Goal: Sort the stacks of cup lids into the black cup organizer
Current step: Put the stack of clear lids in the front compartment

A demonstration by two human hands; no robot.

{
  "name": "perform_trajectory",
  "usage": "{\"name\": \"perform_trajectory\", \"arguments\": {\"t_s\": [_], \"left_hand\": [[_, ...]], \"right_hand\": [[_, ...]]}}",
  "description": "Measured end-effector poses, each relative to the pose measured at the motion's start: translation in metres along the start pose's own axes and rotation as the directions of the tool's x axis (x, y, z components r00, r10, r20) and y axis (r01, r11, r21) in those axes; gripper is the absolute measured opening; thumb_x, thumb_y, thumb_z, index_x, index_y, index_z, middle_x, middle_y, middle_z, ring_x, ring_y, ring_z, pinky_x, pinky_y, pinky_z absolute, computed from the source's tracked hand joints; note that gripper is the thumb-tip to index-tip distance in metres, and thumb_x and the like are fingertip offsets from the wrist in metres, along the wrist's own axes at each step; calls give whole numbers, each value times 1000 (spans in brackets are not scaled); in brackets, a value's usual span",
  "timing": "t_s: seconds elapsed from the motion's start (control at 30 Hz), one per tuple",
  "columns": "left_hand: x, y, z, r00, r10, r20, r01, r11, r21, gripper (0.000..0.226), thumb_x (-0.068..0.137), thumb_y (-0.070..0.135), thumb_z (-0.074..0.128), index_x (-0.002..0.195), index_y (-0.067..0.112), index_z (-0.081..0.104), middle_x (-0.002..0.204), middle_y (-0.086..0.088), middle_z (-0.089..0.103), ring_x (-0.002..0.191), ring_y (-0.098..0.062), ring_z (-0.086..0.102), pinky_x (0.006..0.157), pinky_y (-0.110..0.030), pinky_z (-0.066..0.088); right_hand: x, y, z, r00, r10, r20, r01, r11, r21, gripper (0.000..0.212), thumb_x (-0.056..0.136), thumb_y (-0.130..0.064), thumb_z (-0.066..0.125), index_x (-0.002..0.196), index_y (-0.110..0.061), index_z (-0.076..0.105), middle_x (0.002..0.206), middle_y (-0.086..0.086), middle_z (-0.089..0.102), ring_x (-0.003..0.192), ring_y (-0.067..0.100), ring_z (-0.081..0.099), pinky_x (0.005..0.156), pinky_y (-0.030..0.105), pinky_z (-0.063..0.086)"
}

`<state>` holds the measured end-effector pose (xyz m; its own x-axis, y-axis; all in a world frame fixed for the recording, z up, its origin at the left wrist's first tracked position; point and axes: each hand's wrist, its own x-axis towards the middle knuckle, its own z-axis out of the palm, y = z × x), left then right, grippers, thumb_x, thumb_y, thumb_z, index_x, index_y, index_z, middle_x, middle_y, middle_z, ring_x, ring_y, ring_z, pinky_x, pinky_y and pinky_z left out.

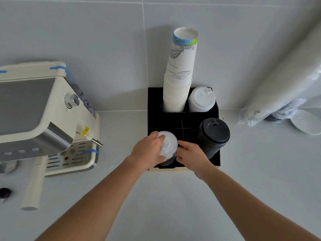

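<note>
The black cup organizer [156, 119] stands against the wall. A stack of clear lids [168, 145] sits in its front left slot, with my left hand [147, 151] wrapped round its left side and my right hand [190, 154] pressing its right side. A stack of black lids [214, 133] fills the front right slot. A stack of white lids [201, 100] is in the back right slot. A tall stack of paper cups [180, 72] rises from the back left slot.
A cream coffee machine [40, 119] occupies the counter to the left, its steam wand [96, 141] pointing toward the organizer. At the right lie a plastic-wrapped sleeve [278, 87] and a loose white lid [306, 121]. A dark knob [5, 193] rests at far left.
</note>
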<state>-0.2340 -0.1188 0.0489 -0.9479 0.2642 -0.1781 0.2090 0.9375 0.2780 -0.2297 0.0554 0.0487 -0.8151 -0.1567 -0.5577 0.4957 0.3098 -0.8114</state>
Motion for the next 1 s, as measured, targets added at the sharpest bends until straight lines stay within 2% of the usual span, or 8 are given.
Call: {"name": "perform_trajectory", "arguments": {"t_s": [0.07, 0.17, 0.3, 0.53, 0.67, 0.73, 0.83, 1.0], "left_hand": [[1, 0, 2, 1000, 10, 6, -10, 1000, -4, 53, 75, 32, 71, 121, 13, 54, 125, -7, 49, 96, -30, 60, 75, -36, 51], [1, 0, 4, 1000, 2, 5, -2, 1000, -14, 48, 74, 34, 70, 115, 12, 57, 123, -7, 51, 95, -30, 61, 77, -37, 52], [-2, 1, 5, 1000, 21, -16, -20, 999, 48, 45, 74, 43, 66, 109, 16, 60, 115, -3, 56, 88, -26, 61, 75, -33, 45], [-11, 7, 8, 997, 75, -19, -74, 996, 49, 39, 75, 45, 67, 101, 16, 61, 101, 1, 54, 80, -21, 54, 70, -28, 31], [-14, 5, 13, 998, 61, -24, -61, 998, 6, 45, 73, 38, 70, 111, 15, 63, 113, -2, 55, 83, -24, 58, 73, -28, 37], [-14, 4, 12, 999, 48, -20, -48, 999, 10, 46, 73, 37, 70, 113, 15, 63, 113, -2, 55, 81, -25, 59, 71, -27, 37], [-13, 3, 10, 999, 34, -17, -34, 999, 3, 47, 72, 37, 71, 113, 16, 63, 111, -1, 54, 78, -27, 59, 69, -27, 35], [-17, 5, 8, 999, 28, -33, -28, 1000, -12, 46, 74, 37, 71, 114, 17, 61, 115, 0, 54, 84, -23, 59, 68, -26, 37]], "right_hand": [[2, 2, 0, 1000, 4, 1, -4, 999, 38, 29, 89, -7, 47, 94, -17, 73, 82, 9, 57, 80, 23, 47, 84, 45, 53], [4, 4, -2, 1000, 7, -20, -6, 999, 49, 29, 89, -6, 46, 93, -16, 73, 84, 10, 59, 82, 22, 51, 96, 54, 52], [-3, 4, -2, 1000, 5, -15, -4, 998, 68, 32, 88, -6, 47, 93, -19, 75, 82, 9, 57, 81, 23, 49, 79, 36, 44], [-14, 15, -7, 999, 28, -33, -26, 999, 34, 28, 85, -9, 48, 93, -16, 74, 81, 7, 58, 78, 18, 52, 78, 35, 43], [-18, 17, -6, 1000, 2, -10, -2, 1000, 13, 28, 85, -14, 48, 97, -16, 73, 82, 6, 56, 80, 19, 50, 89, 53, 54], [-20, 15, -4, 1000, 2, -10, -2, 1000, 27, 27, 87, -13, 49, 96, -18, 73, 83, 5, 58, 81, 17, 52, 100, 54, 48], [-19, 12, -3, 1000, 13, -11, -13, 1000, 18, 24, 88, -13, 49, 95, -14, 71, 80, 5, 53, 80, 20, 48, 95, 53, 52], [-20, 10, -5, 998, 64, -29, -62, 996, 71, 27, 85, -13, 53, 106, 2, 60, 85, 7, 53, 83, 20, 47, 102, 65, 38]]}}
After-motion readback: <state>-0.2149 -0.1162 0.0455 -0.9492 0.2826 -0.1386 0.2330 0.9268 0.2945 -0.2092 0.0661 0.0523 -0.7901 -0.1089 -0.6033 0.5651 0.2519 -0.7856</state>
